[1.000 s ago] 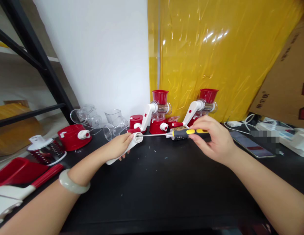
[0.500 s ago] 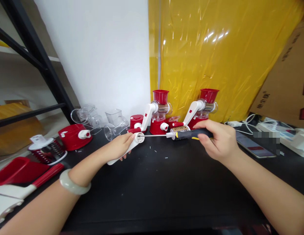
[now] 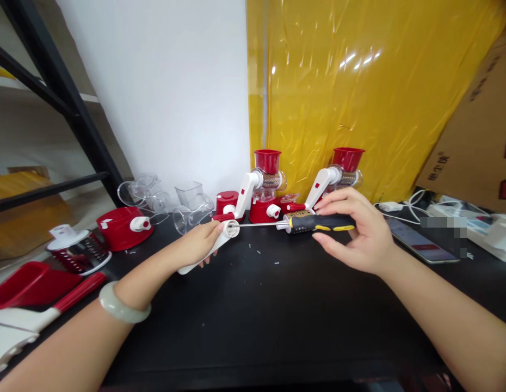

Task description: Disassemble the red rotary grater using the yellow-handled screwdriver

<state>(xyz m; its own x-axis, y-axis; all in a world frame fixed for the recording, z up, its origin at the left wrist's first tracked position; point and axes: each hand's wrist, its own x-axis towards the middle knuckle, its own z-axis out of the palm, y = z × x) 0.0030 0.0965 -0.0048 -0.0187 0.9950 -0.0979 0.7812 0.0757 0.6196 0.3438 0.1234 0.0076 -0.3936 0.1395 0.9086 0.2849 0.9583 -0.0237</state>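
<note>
My left hand (image 3: 199,242) is closed around a white crank handle (image 3: 188,268) with a red knob (image 3: 223,217); the crank's round socket end (image 3: 232,228) faces right. Into that socket runs the thin metal shaft of a screwdriver (image 3: 332,222), held level, with a black and yellow grip. My right hand (image 3: 355,231) surrounds the grip loosely, fingers and thumb spread apart, the grip's butt close to the palm. The screwdriver's tip is hidden inside the socket. Behind the grip lies a metal grater drum (image 3: 296,224).
Two assembled red-and-white drum graters (image 3: 266,209) (image 3: 347,163) stand at the back. At left lie a red base (image 3: 124,228), another grater drum (image 3: 79,253), clear plastic housings (image 3: 193,209) and a red hopper (image 3: 36,283). A phone (image 3: 424,242) and power strip (image 3: 473,223) sit right.
My right hand has loosened from a closed grip on the screwdriver, its fingers and thumb now spread around it. The screwdriver grip has turned, showing more yellow. My left hand barely moved.
</note>
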